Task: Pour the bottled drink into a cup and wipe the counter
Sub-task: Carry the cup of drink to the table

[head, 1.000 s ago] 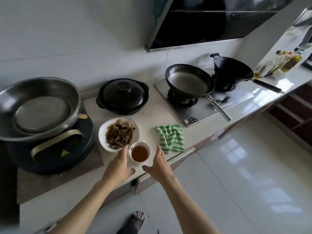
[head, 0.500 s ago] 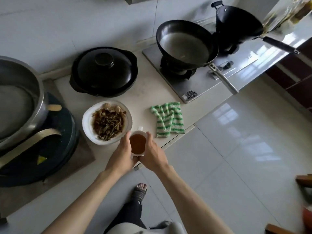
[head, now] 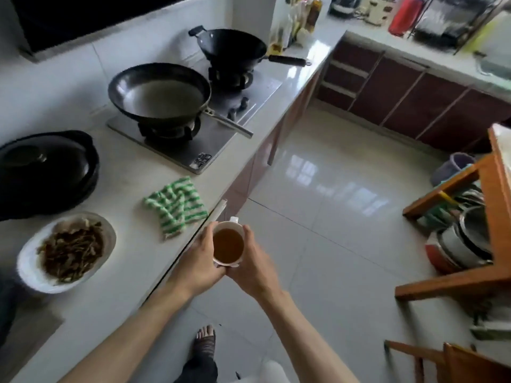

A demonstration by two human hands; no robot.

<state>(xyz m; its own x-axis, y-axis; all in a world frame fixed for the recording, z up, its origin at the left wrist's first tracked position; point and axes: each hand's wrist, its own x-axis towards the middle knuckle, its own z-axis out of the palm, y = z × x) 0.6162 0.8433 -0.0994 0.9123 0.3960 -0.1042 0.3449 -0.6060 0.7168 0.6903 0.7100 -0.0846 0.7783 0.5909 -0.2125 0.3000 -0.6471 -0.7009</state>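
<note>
A white cup (head: 228,246) full of brown drink is lifted off the counter and held out past the counter's front edge, above the floor. My left hand (head: 197,264) wraps its left side and my right hand (head: 253,266) wraps its right side, so both grip it. A green-and-white striped cloth (head: 176,206) lies crumpled on the pale counter (head: 130,172), just left of the cup. No bottle is in view.
A white plate of dark food (head: 66,251) sits near the counter's front left. A black lidded pot (head: 45,170) stands behind it. Two woks (head: 159,92) rest on the gas stove. A wooden rack with pots (head: 467,239) stands at the right across the tiled floor.
Both hands closed round the cup and lifted it off the counter, carrying it right past the edge. The view swung right toward the room.
</note>
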